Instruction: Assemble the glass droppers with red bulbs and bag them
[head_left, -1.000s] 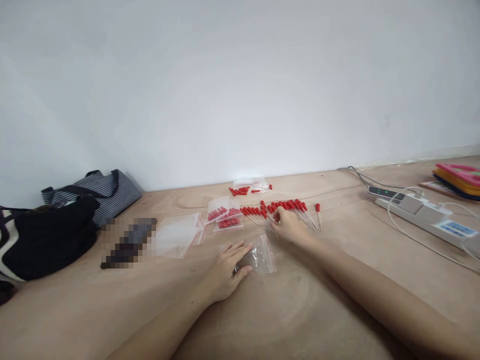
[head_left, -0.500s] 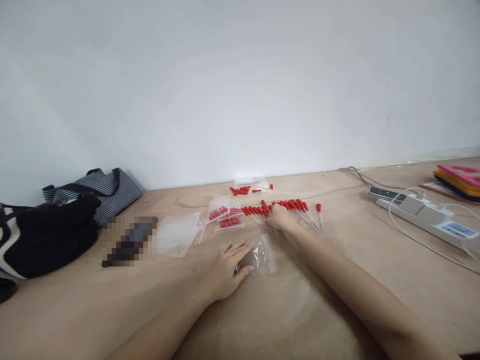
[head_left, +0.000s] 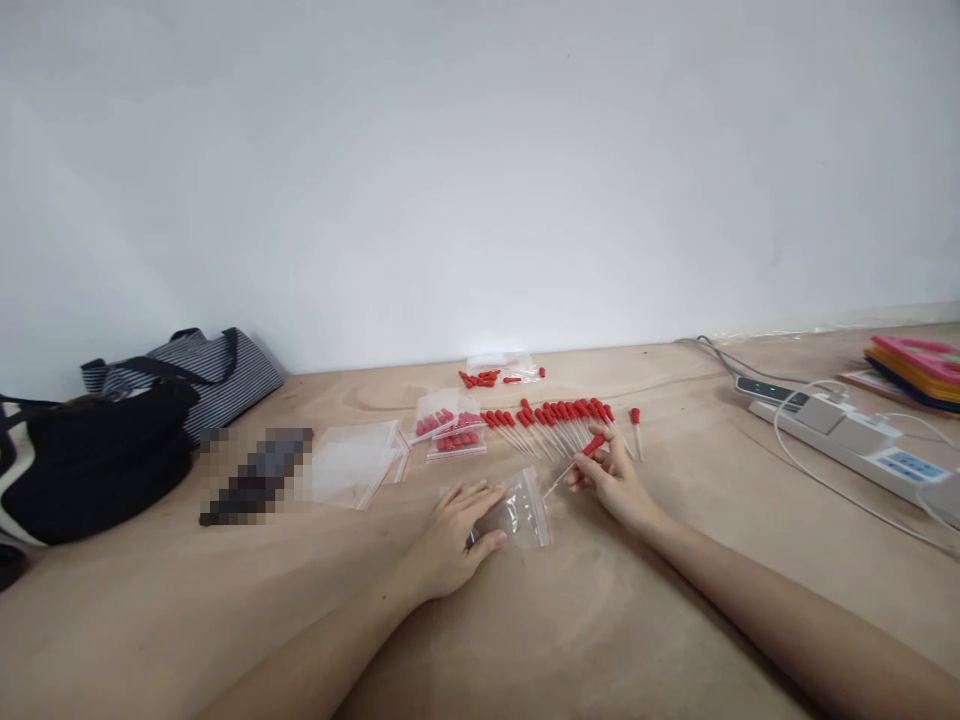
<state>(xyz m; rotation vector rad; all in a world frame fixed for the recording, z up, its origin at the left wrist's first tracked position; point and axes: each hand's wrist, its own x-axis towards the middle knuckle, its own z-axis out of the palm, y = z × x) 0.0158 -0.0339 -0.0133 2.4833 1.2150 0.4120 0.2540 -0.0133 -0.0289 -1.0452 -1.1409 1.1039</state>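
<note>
Between the thumb and fingers of my left hand [head_left: 461,535] is a clear zip-lock bag [head_left: 517,512], its mouth pointing right; the fingers are stretched along its edge. My right hand [head_left: 611,480] is closed in a pinch on a dropper [head_left: 594,445] with a red rubber bulb. The thin clear tip of that dropper slants down left to the bag's mouth; whether it is inside I cannot tell. Just beyond my hands lies a row of red-bulbed droppers [head_left: 559,412], with one dropper [head_left: 636,418] apart at the right.
Filled bags [head_left: 457,440] of red droppers lie left of the row, beside flat zip-lock bags [head_left: 349,465]. Loose red bulbs [head_left: 480,379] lie by the wall. A pixelated dark object [head_left: 259,478] and bags [head_left: 97,460] are left; a power strip [head_left: 855,440] with cables is right.
My right hand has come back from the row towards the zip-lock bag, now with a dropper in its fingers. My left hand stays in place on the bag.
</note>
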